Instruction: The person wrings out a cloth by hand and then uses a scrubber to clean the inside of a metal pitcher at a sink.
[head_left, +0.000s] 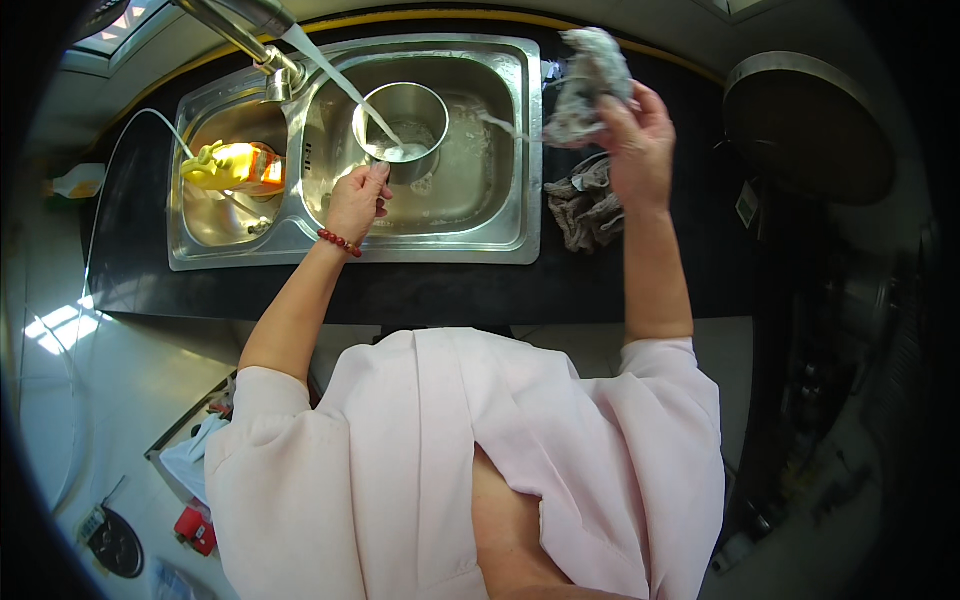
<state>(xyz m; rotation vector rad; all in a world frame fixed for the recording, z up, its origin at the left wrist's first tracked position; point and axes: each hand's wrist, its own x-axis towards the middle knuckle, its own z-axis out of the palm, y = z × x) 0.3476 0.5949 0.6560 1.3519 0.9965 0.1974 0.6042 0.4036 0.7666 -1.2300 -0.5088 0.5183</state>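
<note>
My left hand (360, 199) grips the near side of a round stainless steel pot (409, 105) in the large sink basin (480, 202). Water (337, 79) pours from the faucet (281, 75) into the pot, where some has gathered and foams. To the right of the sink, my right hand (641, 139) holds up a wet grey-white cloth (589, 86) above the counter. A thin trail of water or thread stretches from the cloth toward the basin. Below that hand lies a crumpled brown-grey cloth (585, 206) on the dark counter.
A yellow plastic bottle (232, 169) with an orange label lies in the small left basin (202, 217). A large round pan or lid (810, 127) stands at the right. The black countertop (450, 292) runs along the sink's front. A thin white hose (112, 157) curves at the left.
</note>
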